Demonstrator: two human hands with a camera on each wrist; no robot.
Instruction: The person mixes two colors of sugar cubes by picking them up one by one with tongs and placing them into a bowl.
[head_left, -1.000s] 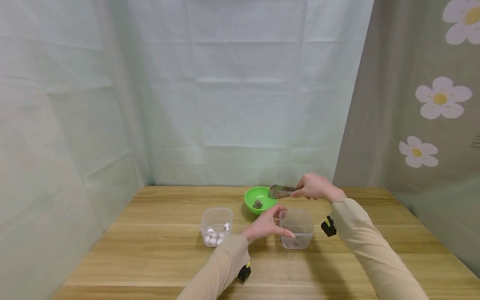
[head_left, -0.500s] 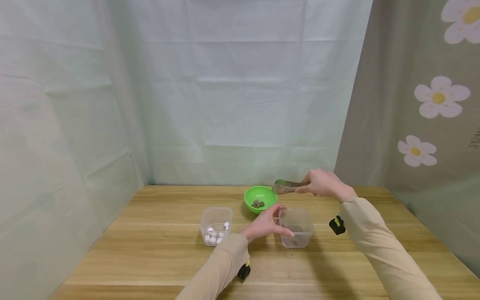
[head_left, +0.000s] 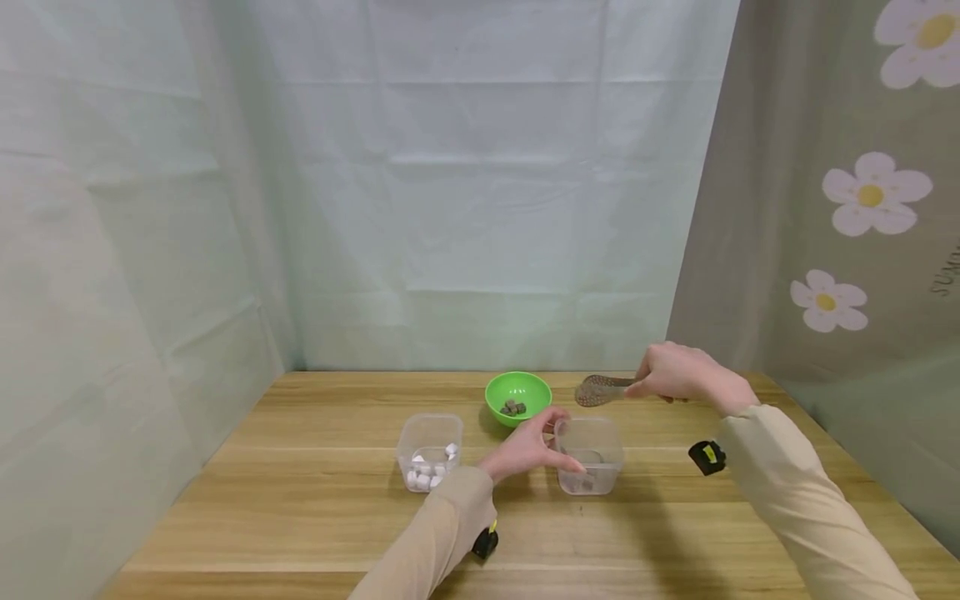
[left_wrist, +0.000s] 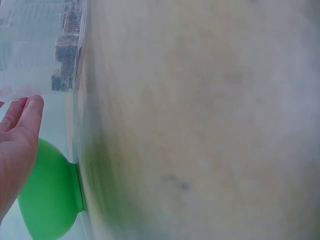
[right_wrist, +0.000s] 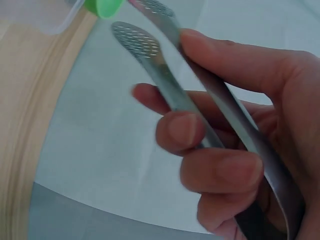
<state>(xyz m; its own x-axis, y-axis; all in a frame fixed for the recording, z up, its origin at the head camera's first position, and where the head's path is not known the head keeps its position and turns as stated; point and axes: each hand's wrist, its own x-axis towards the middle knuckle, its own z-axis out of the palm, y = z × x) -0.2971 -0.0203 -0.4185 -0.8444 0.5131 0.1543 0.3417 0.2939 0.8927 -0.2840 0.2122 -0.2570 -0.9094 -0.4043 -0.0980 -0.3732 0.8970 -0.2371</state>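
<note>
My right grip [head_left: 678,371] is curled round the metal tongs [head_left: 598,395], thumb on one arm and fingers on the other. Their two ends stand apart, and I see nothing between them. The tongs' long axis runs sideways, ends leftward from my right grip, held above the tabletop [head_left: 300,475]. Off those ends, farther left, lies the green bowl [head_left: 517,382], with brown cubes [head_left: 513,408] at its bottom. The square tub [head_left: 609,473] sits left of my right grip and nearer my body, more brown cubes [left_wrist: 66,48] inside it. My left grip [head_left: 525,450] holds that tub's left side between thumb and fingers, and the bowl stands just beyond those fingers. To that grip's left is the white-cube tub [head_left: 429,425]. The bowl is near the tabletop's back edge and the hanging cloth [head_left: 487,250]; rightward, tabletop stretches past my right grip.
</note>
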